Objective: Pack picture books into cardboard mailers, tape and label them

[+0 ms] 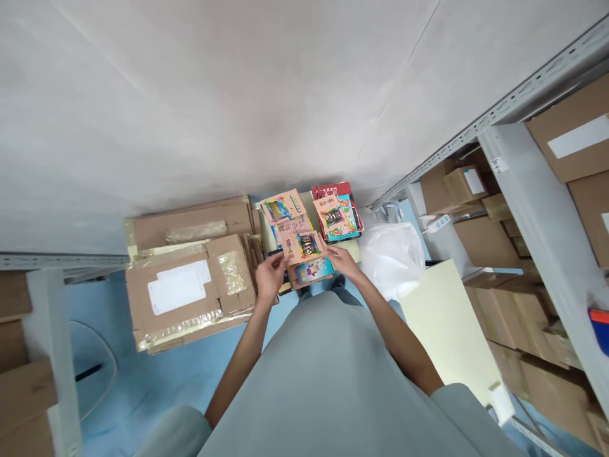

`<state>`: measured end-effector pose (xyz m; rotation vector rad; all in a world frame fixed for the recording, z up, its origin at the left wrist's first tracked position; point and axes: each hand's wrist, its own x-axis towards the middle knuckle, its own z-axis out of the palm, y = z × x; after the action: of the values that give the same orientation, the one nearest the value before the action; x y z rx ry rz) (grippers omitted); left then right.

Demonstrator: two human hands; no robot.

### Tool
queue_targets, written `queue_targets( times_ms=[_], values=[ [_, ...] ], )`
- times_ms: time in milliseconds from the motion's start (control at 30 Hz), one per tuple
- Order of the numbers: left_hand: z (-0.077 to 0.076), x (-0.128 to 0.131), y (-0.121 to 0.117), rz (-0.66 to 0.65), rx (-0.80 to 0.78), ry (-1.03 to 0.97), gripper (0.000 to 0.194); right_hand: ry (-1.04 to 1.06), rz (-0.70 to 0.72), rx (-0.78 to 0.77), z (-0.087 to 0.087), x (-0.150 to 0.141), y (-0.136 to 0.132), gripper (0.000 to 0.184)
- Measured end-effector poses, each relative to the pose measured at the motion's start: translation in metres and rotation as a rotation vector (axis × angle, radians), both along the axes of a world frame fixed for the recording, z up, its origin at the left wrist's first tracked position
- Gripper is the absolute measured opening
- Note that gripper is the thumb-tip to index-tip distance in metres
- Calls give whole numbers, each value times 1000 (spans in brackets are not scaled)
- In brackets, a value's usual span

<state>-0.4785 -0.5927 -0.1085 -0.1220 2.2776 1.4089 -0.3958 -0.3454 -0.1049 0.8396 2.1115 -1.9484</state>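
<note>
A salmon-pink book (302, 246) with a dark picture on its cover is held by its sides between my two hands. My left hand (271, 276) grips its left edge, and the fingers of my right hand (343, 261) close on the right edge. Beyond it lies another pink book (284, 207), with more covers showing in the same pile. A book with a blue picture (314, 271) shows just below the held one. To the right, a second pile has a small pink book (331, 216) over a colourful book (351, 222) and a red book (343, 189).
Flattened cardboard boxes (185, 298) are stacked to the left. At the right sit a white plastic bag (392, 257) and a pale yellow board (442, 324). Metal shelving (514, 158) with cartons (504, 304) stands along the right side. A wall (238, 95) rises ahead.
</note>
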Motion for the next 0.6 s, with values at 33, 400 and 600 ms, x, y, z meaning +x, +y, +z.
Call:
queue_targets(
  times_ms=[33,400,600],
  values=[
    [2,-2,0,13,59,13,43,0,-12,-7,3,5,-2,19],
    [56,-27,94,-675,266,184,34,50,-415,136,61,113,41,41],
    [90,21,180,-887,446,81,55,137,-617,122,94,210,56,44]
  ],
)
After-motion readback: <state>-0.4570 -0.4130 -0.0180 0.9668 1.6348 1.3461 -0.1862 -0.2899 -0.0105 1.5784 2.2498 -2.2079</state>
